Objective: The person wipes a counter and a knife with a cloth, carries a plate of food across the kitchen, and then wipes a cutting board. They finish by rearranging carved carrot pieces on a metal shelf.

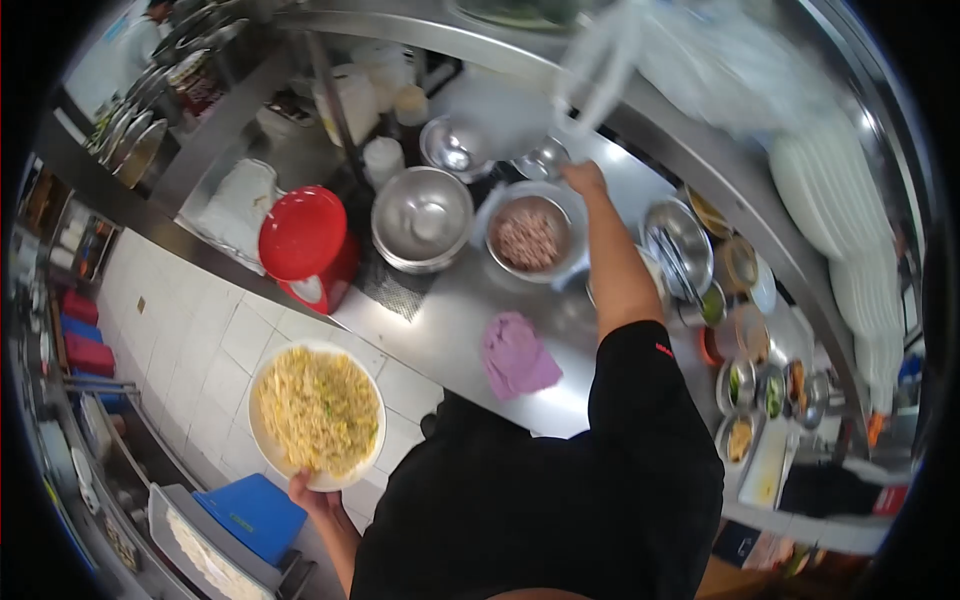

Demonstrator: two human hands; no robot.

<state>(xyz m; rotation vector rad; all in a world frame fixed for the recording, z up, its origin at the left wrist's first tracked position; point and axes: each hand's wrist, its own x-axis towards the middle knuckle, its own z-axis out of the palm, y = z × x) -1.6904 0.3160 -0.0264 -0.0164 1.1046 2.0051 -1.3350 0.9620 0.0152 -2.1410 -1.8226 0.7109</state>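
My left hand (308, 492) holds a white plate (262, 440) by its near rim, out over the tiled floor beside the counter. The plate is heaped with pale yellow noodles flecked with green. My right hand (583, 178) reaches far across the steel counter (440, 330) and grips a blurred clear plastic bag (600, 70) hanging from the shelf above. Just below that arm stands a bowl of minced pink meat (527, 238). A large empty steel bowl (422, 218) sits to its left.
A red lidded container (305, 240) stands at the counter's left end and a pink cloth (515, 355) lies near me. Small bowls and tubs of ingredients (745, 385) crowd the right side. White plates (840, 200) are stacked on the upper shelf. A blue box (255, 515) sits below.
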